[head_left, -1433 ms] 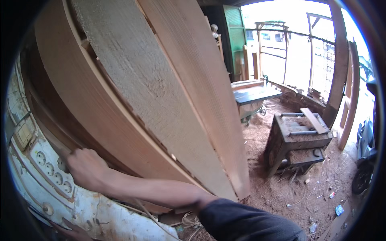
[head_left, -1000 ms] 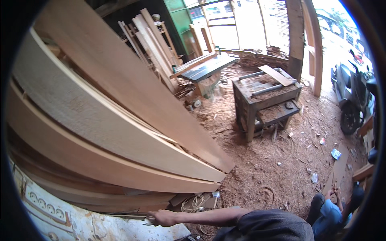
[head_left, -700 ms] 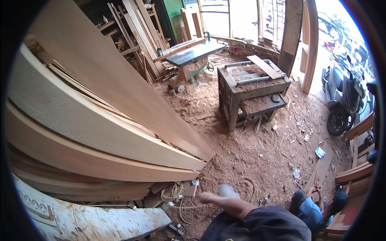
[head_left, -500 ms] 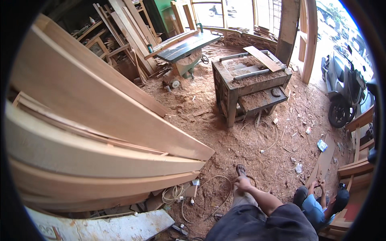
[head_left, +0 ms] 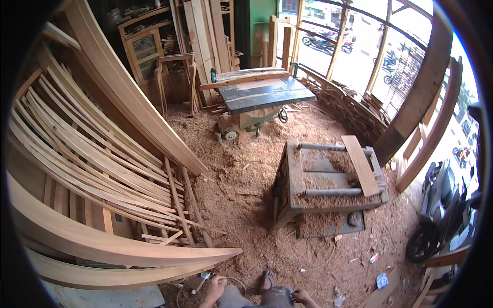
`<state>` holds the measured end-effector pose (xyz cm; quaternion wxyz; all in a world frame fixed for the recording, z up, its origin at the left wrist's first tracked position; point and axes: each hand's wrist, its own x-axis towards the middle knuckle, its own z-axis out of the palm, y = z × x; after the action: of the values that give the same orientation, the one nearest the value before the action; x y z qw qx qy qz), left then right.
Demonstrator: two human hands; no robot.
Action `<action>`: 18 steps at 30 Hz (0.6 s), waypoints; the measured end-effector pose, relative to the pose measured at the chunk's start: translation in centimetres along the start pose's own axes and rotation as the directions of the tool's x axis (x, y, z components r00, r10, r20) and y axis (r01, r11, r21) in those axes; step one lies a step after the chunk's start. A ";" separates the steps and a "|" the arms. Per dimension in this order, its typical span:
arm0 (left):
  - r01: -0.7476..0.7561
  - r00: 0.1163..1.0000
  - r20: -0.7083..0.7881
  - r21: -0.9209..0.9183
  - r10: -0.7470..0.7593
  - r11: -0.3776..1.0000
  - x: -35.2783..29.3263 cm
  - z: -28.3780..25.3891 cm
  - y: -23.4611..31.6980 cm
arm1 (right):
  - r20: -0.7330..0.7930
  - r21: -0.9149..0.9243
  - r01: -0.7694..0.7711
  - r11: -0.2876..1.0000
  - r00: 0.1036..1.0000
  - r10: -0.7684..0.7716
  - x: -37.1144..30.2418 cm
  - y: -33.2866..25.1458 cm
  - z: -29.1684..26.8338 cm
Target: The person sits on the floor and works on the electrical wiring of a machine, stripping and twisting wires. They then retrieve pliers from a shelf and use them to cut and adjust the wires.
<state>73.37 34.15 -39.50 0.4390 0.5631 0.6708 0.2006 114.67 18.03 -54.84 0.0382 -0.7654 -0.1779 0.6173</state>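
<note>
Left hand (head_left: 216, 287) has come into view alongside right hand (head_left: 302, 296); I cannot tell whether either grip holds anything. Stepping carelessly could snag the foot (head_left: 267, 281) on the cable (head_left: 239, 282).

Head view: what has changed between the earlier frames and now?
The hand first seen at the socket strip has left it; the left hand and right hand are now low by the legs. Whether anything was let go is unclear. The view has shifted: the co-worker is out of frame, more thin wooden strips show. The board stays across the machine's rollers.
</note>
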 end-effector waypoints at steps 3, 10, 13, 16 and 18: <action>0.066 0.997 0.019 0.120 -0.069 0.991 4.8 -1.5 5.0 | -0.045 -0.459 0.354 0.815 0.907 -0.419 -0.9 -8.0 -3.1; 0.280 0.907 -0.195 -0.381 -0.372 0.881 23.9 -0.1 9.1 | 0.256 -0.254 0.652 0.714 0.758 -0.601 0.1 -26.3 1.7; 0.239 0.867 -0.318 -0.410 -0.384 0.880 34.7 0.6 8.7 | 0.275 -0.535 0.579 0.615 0.808 -0.521 2.8 -33.2 4.4; 0.317 0.893 -0.251 -0.234 -0.372 0.919 45.0 0.0 7.9 | 0.275 -0.639 0.440 0.631 0.897 -0.347 7.4 -40.8 3.4; 0.325 0.935 -0.124 -0.075 -0.332 0.943 49.4 -1.2 7.0 | 0.242 -0.727 0.339 0.597 0.940 -0.240 10.5 -46.5 1.3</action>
<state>77.45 82.42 -51.47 0.4350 0.4164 0.7779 0.1797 104.82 64.56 -51.94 -0.1968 -0.6328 -0.5436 0.5151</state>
